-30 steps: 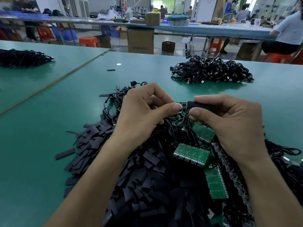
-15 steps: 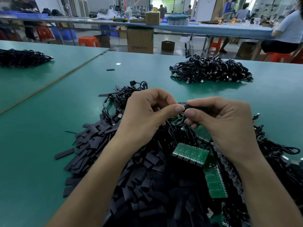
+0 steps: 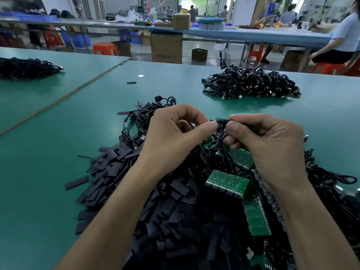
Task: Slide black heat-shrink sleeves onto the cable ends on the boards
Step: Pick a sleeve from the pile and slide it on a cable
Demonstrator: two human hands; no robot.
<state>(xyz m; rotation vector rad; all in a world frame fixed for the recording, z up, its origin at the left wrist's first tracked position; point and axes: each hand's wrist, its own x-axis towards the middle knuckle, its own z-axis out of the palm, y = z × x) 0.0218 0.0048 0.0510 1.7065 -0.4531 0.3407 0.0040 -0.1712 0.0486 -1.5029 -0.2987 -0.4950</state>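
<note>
Step in hand, I judge: sleeving one end. Right hand (image 3: 266, 145) is pinching a short black heat-shrink sleeve (image 3: 226, 121) btwn thumb & forefinger. Left hand (image 3: 175, 137) is pinching the thin black cable end (image 3: 219, 120) w/ its small green tip, just at the sleeve mouth. Next move, prob.: pushing the sleeve fully on, both staying aligned. Green rectangular circuit boards (image 3: 227, 182) are lying below the right hand. Brown cardboard box (image 3: 166, 48), far beyond both hands, is carrying print too blurred to read.
</note>
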